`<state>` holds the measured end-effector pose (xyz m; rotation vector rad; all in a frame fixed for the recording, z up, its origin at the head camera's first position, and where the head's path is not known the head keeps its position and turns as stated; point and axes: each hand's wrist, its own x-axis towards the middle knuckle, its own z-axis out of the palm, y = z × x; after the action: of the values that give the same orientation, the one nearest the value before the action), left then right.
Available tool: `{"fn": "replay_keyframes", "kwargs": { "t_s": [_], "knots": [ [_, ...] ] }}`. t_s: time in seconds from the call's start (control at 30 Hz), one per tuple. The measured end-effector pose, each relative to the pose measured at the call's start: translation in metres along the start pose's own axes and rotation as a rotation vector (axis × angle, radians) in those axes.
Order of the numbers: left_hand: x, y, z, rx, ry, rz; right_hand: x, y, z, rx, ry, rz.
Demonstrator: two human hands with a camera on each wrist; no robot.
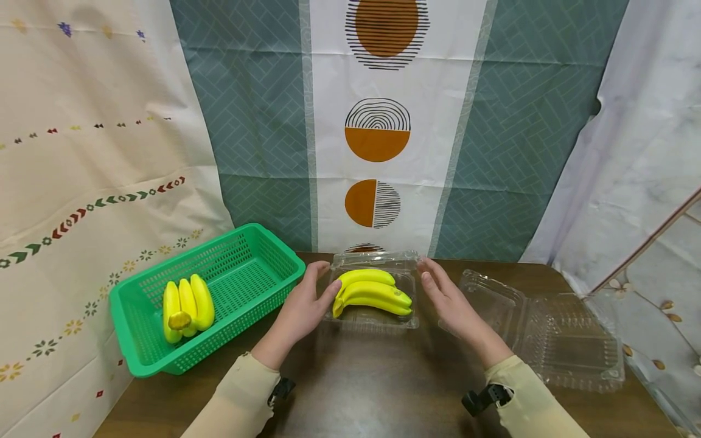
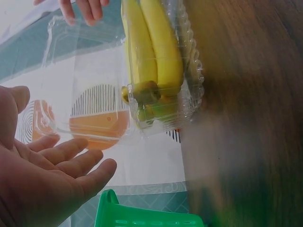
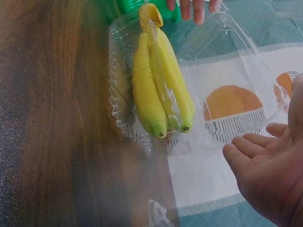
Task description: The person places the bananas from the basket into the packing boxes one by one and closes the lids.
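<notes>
A clear plastic clamshell container (image 1: 350,317) stands on the table with its lid (image 1: 375,261) raised at the back. In it lies a bunch of yellow bananas (image 1: 373,291), stem end to the left. My left hand (image 1: 300,309) is at the lid's left side, its fingers extended in the left wrist view. On the opposite side, my right hand (image 1: 452,304) has its fingers nearly straight by the lid's right corner. Whether the fingertips touch the lid, I cannot tell. Neither palm has anything in it.
At the left, a green basket (image 1: 263,311) holds another bunch of bananas (image 1: 188,306). An opened clear clamshell (image 1: 572,347) lies at the right of the brown wooden table (image 1: 367,383). Patterned cloths (image 1: 257,121) hang behind and at the sides.
</notes>
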<state>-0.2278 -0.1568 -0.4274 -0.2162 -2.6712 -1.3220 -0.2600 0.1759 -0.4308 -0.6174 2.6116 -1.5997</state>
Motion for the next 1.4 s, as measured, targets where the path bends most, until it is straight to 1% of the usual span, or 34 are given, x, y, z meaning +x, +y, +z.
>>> {"fn": "replay_keyframes", "kwargs": {
  "t_s": [0.17, 0.23, 0.33, 0.5, 0.73, 0.9, 1.1, 1.27, 1.4],
  "knots": [
    [-0.001, -0.004, 0.001, -0.002, -0.008, -0.013, -0.002, 0.004, 0.0, 0.043, -0.008, -0.019],
    [-0.002, -0.005, 0.001, -0.002, -0.012, -0.008, -0.004, 0.005, 0.0, 0.046, -0.01, -0.019],
    [-0.003, -0.007, 0.001, -0.004, -0.017, -0.006, -0.008, 0.006, 0.001, 0.034, -0.017, -0.01],
    [-0.006, -0.009, 0.001, -0.012, -0.02, 0.001, -0.013, 0.006, 0.005, 0.001, -0.019, 0.032],
    [-0.01, -0.012, 0.005, 0.026, -0.029, -0.001, -0.018, 0.005, 0.008, -0.063, -0.022, 0.064],
    [-0.01, -0.014, 0.008, 0.032, -0.034, 0.009, -0.021, 0.004, 0.011, -0.114, -0.013, 0.084],
    [-0.01, -0.015, 0.011, 0.035, -0.025, 0.016, -0.022, 0.005, 0.015, -0.123, -0.032, 0.125],
    [-0.009, -0.017, 0.014, 0.048, -0.034, 0.015, -0.021, 0.011, 0.018, -0.125, -0.019, 0.107],
    [-0.01, -0.02, 0.017, 0.069, -0.034, 0.037, -0.02, 0.014, 0.019, -0.125, -0.017, 0.103]
  ]
}}
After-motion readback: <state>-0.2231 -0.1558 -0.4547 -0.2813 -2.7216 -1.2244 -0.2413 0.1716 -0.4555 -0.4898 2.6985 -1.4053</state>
